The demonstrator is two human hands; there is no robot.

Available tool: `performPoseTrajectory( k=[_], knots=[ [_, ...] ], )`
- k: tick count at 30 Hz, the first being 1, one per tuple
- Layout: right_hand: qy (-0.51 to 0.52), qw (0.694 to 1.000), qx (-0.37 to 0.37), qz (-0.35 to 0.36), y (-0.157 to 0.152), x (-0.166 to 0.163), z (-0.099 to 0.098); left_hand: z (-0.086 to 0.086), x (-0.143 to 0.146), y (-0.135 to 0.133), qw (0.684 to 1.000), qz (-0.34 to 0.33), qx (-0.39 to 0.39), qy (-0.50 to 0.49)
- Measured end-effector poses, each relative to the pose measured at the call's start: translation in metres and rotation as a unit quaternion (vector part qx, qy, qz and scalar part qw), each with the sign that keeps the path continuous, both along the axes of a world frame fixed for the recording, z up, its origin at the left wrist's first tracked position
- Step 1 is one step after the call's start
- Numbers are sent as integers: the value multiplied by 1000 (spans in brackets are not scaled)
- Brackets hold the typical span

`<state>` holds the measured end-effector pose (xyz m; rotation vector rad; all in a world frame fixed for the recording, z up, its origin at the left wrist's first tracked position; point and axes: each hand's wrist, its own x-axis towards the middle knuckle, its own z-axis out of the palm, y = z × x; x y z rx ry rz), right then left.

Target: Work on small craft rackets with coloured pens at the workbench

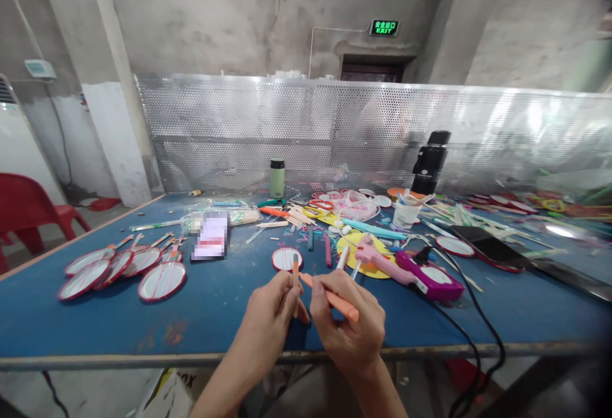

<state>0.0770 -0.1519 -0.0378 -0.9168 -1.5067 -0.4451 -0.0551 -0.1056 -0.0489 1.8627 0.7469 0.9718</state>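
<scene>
Key relation: my left hand [273, 306] has a slim flat stick [296, 270] pinched between thumb and fingers, long axis roughly upright as I see it, top end poking out past the fingertips. My right hand [351, 319], just right of it, grips an orange pen-like tool [343, 305]. Tool's axis slants from near right to far left, narrow end aimed at the stick's side. Tip is at or just beside the stick; can't confirm contact from this angle. Stick is in the left hand, so left is nearer; right is close alongside. Neither hand is wide, both closed on their pieces.

Just beyond the stick, flat on the table [220, 316]: one red-rimmed white disc [283, 259]. More red-rimmed discs [162, 281] with sticks attached sit in a group well to the left.

Containers: white cup [405, 217], far right, slim tools standing in it, some blue, some pale. Clear plastic bag [194, 209], far left, pale sticks in it, phone [210, 239] on its near side. Green bottle [277, 182] and black thermos [428, 166] at the far edge, both capped, contents hidden.
</scene>
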Motion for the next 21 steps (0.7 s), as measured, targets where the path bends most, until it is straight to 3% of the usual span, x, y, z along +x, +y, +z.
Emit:
performPoseTrajectory(
  k=[21],
  knots=[
    [-7, 1000, 13, -7, 0, -1, 1, -3, 0, 1, 1000, 1, -3, -5]
  ],
)
